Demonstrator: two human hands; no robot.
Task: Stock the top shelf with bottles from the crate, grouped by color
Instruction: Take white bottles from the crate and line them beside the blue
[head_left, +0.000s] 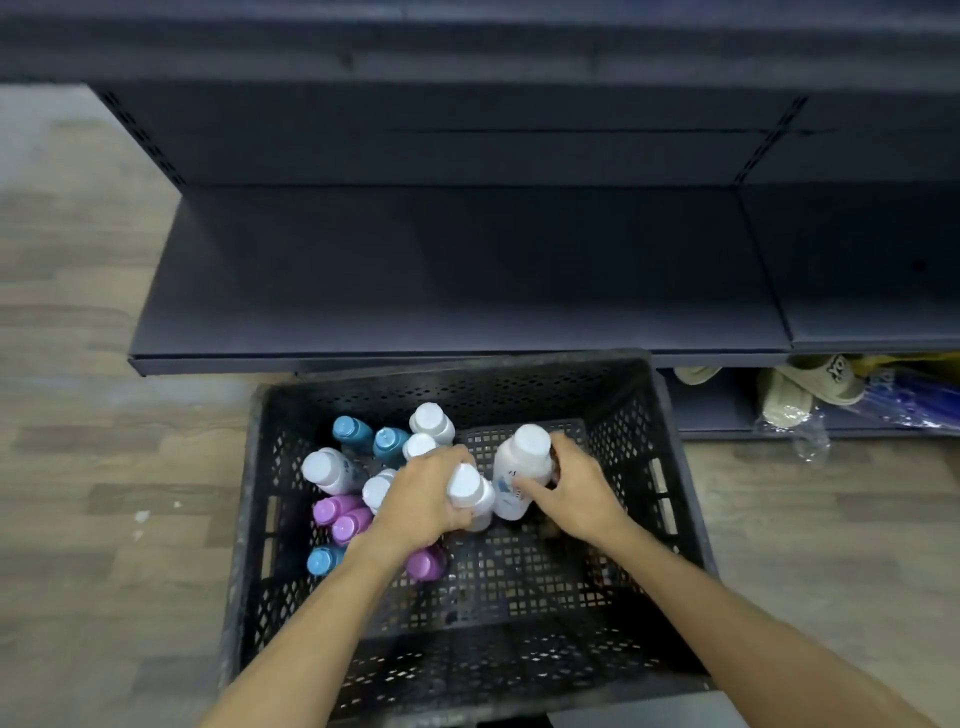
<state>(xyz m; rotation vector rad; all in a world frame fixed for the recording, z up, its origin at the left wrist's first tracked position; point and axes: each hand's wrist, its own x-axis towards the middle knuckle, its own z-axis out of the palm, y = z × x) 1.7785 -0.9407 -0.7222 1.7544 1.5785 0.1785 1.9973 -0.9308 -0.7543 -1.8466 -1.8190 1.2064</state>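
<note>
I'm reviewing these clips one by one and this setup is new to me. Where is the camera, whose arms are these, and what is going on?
There is no machine here. The single picture comes from a camera worn on a person's head, looking down. A black crate stands on the floor before dark shelving. It holds white, blue and purple bottles. The left hand grips one white bottle; the right hand grips a larger white bottle. Both bottles are inside the crate. The shelf in view holds no bottles.

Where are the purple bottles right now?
In the head view, three purple bottles stand at the crate's left side, just under the left hand, with a blue bottle beside them.
</note>
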